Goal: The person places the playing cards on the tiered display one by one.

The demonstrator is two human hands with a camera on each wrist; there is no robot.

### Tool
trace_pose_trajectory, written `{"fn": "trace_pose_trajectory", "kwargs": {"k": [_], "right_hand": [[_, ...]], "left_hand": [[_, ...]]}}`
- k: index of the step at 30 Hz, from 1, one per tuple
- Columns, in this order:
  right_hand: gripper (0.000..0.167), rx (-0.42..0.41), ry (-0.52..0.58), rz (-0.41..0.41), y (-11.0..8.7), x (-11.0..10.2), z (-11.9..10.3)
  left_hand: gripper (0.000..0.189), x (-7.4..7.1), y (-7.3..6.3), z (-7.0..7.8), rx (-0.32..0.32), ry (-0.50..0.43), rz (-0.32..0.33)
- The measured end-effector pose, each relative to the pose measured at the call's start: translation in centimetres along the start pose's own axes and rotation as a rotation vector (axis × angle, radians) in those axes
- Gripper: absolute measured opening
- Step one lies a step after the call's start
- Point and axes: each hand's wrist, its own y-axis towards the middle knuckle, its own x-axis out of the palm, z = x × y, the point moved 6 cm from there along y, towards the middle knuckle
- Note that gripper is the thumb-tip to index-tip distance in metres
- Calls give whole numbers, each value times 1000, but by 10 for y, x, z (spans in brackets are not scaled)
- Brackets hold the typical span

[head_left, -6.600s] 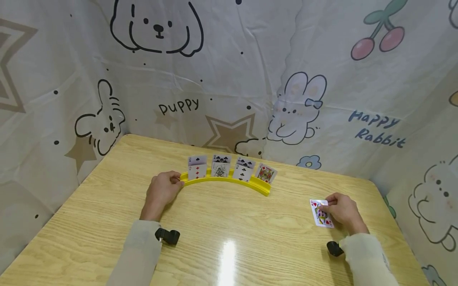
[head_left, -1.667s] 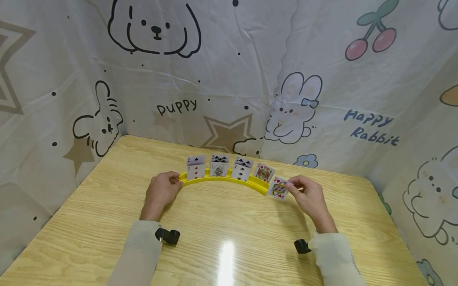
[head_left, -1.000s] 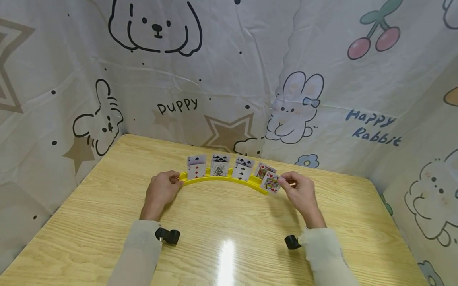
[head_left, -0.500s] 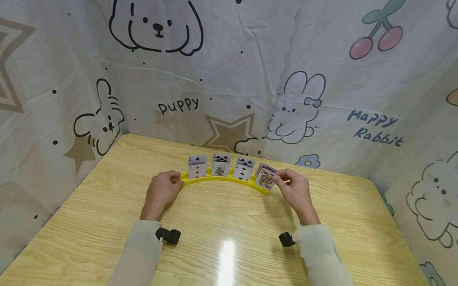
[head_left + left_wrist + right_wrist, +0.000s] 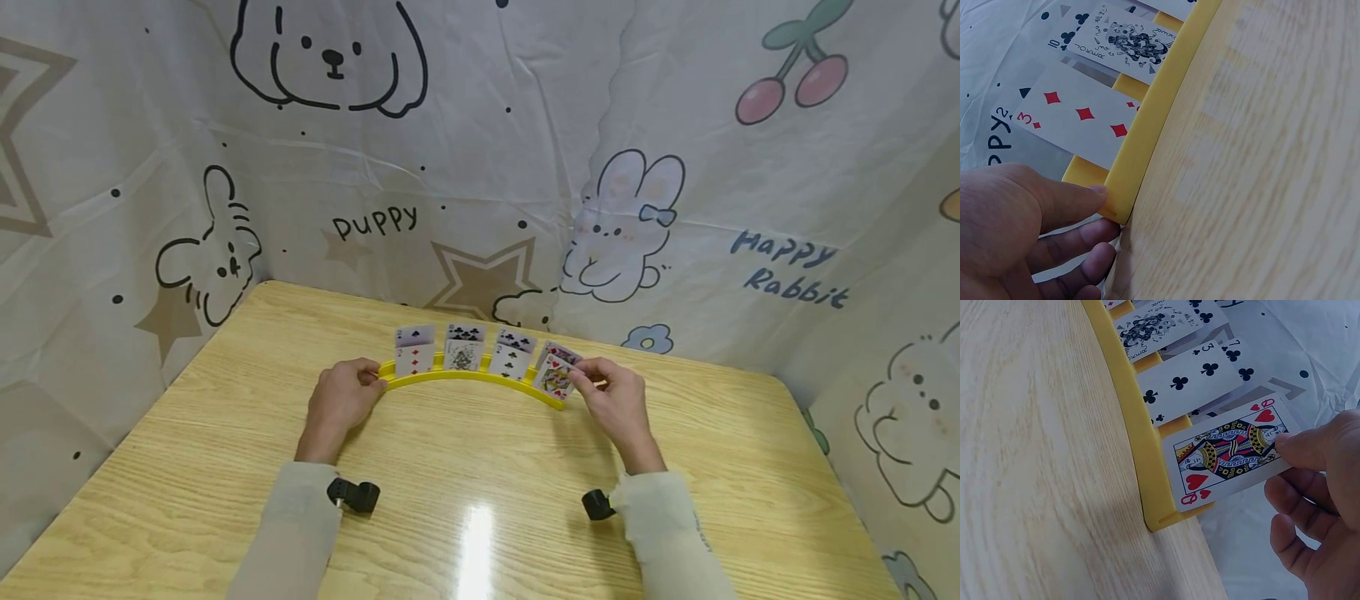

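Note:
A curved yellow card holder (image 5: 465, 375) stands on the table with playing cards upright in two rows. My left hand (image 5: 342, 406) pinches its left end between thumb and fingers, beside the three of diamonds (image 5: 1079, 112). At the right end, my right hand (image 5: 617, 406) pinches the queen of hearts (image 5: 1229, 453) by its upper right corner. The queen's lower edge sits at the front slot, and it partly covers a face card (image 5: 567, 353) behind it. Between the ends stand the joker (image 5: 1125, 40) and the three of clubs (image 5: 1182, 381), each before a back-row card.
The wooden table (image 5: 465, 467) reaches back to a patterned cloth (image 5: 480, 167) hanging behind and at the sides. Dark wrist cameras (image 5: 597, 504) are strapped at both sleeves. The back row shows a two of spades (image 5: 415, 334) at the left.
My right hand has carried the queen of hearts from the table at the right, leftward to the holder's right end, and lowered it into the front row. The left hand keeps its place.

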Motion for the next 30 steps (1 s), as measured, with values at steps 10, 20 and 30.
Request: {"fn": "trace_pose_trajectory", "kwargs": {"k": [10, 20, 30], "right_hand": [[9, -18, -3, 19, -2, 2, 0], [8, -48, -16, 6, -4, 7, 1], [9, -46, -28, 1, -5, 11, -1]], "left_hand": [[35, -1, -1, 2, 9, 3, 11], [34, 0, -1, 2, 7, 0, 8], [34, 1, 0, -1, 10, 0, -2]]}}
